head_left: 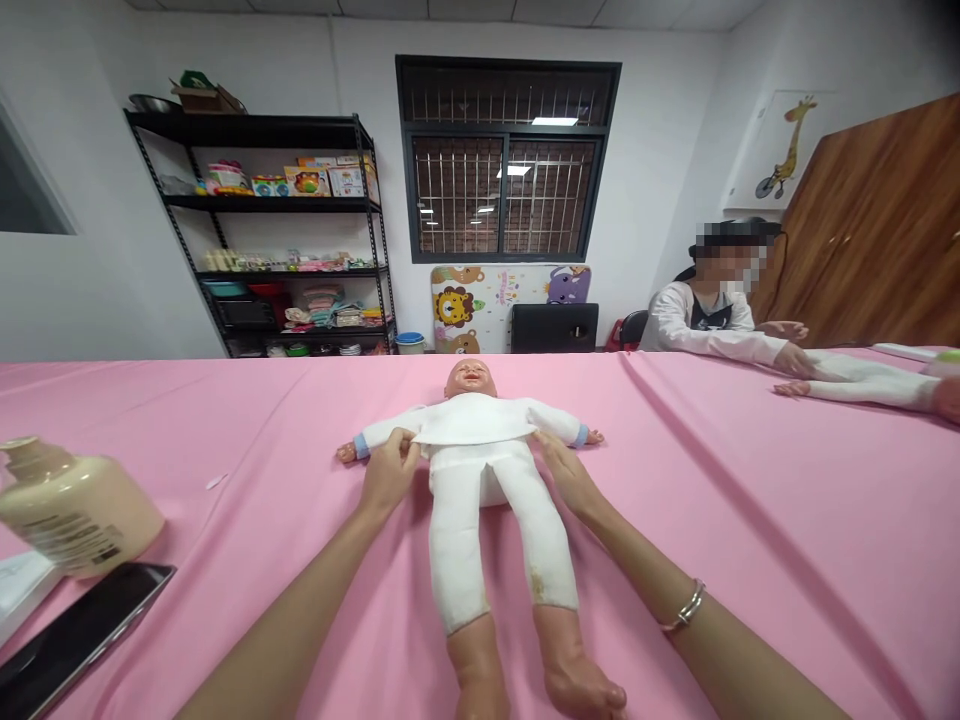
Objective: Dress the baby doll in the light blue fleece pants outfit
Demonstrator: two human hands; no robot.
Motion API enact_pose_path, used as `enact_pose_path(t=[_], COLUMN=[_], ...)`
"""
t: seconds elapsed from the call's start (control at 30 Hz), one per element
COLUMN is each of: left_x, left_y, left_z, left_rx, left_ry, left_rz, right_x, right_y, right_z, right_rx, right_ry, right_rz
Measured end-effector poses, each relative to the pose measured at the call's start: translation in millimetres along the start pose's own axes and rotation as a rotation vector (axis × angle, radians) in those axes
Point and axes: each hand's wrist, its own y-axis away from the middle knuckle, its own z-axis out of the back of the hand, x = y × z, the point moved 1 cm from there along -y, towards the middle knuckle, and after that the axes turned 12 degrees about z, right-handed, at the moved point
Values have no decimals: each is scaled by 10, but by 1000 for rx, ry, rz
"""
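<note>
A baby doll [480, 470] in a white top and white trousers lies on its back on the pink table cover [225, 420], head away from me and bare feet near me. My left hand [388, 470] pinches the lower left edge of the doll's top, fingers closed on the cloth. My right hand [566, 472] rests at the doll's other side, fingers together against the top's hem and hip. A silver bracelet [690, 605] is on my right wrist.
A beige pump bottle [71, 510] lies at the left, beside a dark phone [75, 635]. At the far right another person [712, 315] handles a second doll [870, 385]. Behind stand a black shelf rack [285, 240] and a barred window [506, 160].
</note>
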Motion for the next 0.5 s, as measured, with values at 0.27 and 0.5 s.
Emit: enact_pose_path(t=[0.27,0.5], left_x=[17,-87], left_y=[17,62], left_z=[-37,72], left_rx=[156,-5], left_ry=[-152,28], left_rz=[79,46], right_x=[-45,-78], right_y=[32,7], right_z=[84,172], right_rx=[24,-212], right_ry=[118,109], right_rz=[-77,-41])
